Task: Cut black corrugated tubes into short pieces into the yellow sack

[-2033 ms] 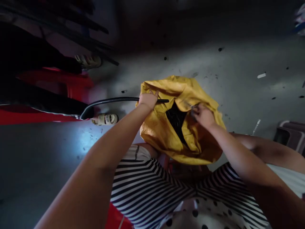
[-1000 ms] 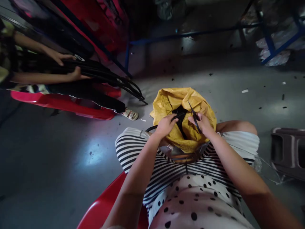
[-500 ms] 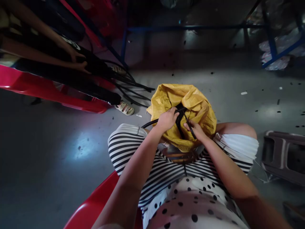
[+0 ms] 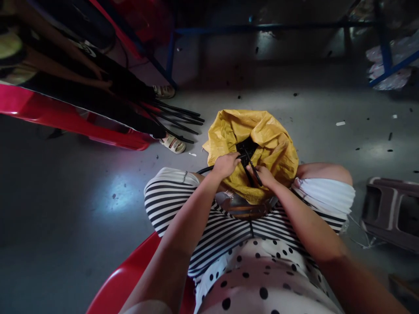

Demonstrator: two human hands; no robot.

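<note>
A yellow woven sack (image 4: 278, 150) stands between my knees with its mouth folded open; dark pieces (image 4: 244, 146) lie inside. My left hand (image 4: 225, 165) is closed around a black tube (image 4: 205, 169), whose end reaches over the sack's mouth. To its right, my right hand (image 4: 264, 176) grips a dark cutting tool that looks like scissors (image 4: 255, 173). The blades point up and left toward the tube's end, but it is too dark to tell whether they touch it.
At the left a person in dark trousers (image 4: 131, 117) sits on a red chair (image 4: 108, 138), with several black tubes (image 4: 183, 120) by their feet. A blue metal frame (image 4: 275, 29) runs across the back. A brown plastic stool (image 4: 389, 209) stands right. Small scraps dot the floor.
Both my hands have shifted slightly left over the sack, still holding the tube and the scissors. The loose tubes by the other person have drawn back left. The view has shifted a little.
</note>
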